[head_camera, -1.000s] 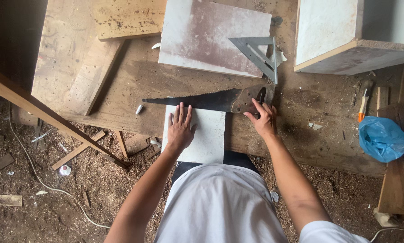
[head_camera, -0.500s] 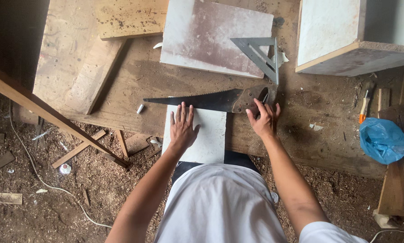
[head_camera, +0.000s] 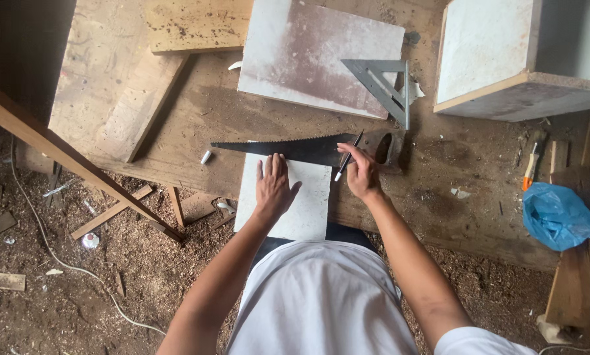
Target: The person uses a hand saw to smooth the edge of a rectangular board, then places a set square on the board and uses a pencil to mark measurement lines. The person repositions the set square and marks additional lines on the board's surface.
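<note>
Soft daylight is falling evenly across the scene, and nothing is glaring harshly. The pale board (head_camera: 283,200) under the left hand (head_camera: 274,187) and the white box (head_camera: 489,49) at upper right are showing as the brightest areas, close to washing out. The upper left corner is sinking into deep shadow, hiding detail there. The right hand (head_camera: 360,172) and the handsaw (head_camera: 288,147) are casting only faint, short shadows on the workbench (head_camera: 203,125). The centre is looking sharp, while the sawdust-covered floor (head_camera: 58,289) is appearing slightly softer. Straight edges are bending a little toward the frame borders, as a wide lens does.
</note>
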